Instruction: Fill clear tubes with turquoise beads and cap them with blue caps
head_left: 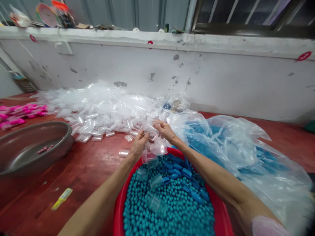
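My left hand (139,144) and my right hand (165,130) meet just above the far rim of a red basin (117,209). Both are closed on a bunch of small clear plastic bags (155,149) that hangs between them. The basin is full of small teal balls (172,209), with a few blue oval pieces (183,172) and some loose clear bags lying on top. Right behind my hands spreads a wide heap of clear plastic bags (103,109) on the red table.
A large clear plastic sack with blue pieces (233,147) lies to the right of the basin. A grey metal bowl (29,147) stands at the left, pink packets (19,114) beyond it. A yellow strip (62,198) lies on the red table (86,167). A white wall (197,75) backs the table.
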`<move>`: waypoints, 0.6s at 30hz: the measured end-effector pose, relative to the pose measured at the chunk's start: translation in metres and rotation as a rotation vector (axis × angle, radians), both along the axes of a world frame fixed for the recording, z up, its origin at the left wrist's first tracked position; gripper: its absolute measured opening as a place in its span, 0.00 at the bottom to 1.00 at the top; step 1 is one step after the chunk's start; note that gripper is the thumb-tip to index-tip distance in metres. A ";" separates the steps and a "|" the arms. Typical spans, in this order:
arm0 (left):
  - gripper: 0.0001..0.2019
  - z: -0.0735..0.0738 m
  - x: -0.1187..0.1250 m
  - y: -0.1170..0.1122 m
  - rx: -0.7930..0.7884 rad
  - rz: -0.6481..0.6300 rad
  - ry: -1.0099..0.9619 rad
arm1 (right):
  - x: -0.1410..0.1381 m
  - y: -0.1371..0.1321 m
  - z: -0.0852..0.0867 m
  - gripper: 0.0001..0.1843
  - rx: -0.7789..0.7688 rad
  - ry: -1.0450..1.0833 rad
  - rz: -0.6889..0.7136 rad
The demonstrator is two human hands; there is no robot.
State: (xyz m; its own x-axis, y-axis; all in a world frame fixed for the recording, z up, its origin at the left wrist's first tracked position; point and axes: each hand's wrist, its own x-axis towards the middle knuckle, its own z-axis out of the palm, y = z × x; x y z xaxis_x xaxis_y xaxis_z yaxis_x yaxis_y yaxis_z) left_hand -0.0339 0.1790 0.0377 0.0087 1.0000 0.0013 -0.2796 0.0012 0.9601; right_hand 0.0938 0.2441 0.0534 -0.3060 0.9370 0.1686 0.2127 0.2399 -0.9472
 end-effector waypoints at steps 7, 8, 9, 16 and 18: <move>0.15 -0.015 0.012 -0.041 0.107 0.034 0.241 | 0.009 -0.045 -0.037 0.18 0.046 -0.107 0.127; 0.15 -0.017 0.012 -0.048 0.117 0.024 0.329 | 0.012 -0.049 -0.039 0.16 0.062 -0.133 0.179; 0.15 -0.018 0.011 -0.055 0.128 0.019 0.421 | 0.016 -0.052 -0.040 0.15 0.077 -0.162 0.239; 0.05 -0.021 0.010 -0.078 0.115 0.114 0.823 | 0.045 -0.073 -0.023 0.13 0.205 -0.439 0.403; 0.02 -0.026 0.016 -0.071 0.071 0.155 0.795 | 0.053 -0.085 -0.023 0.22 0.241 -0.556 0.331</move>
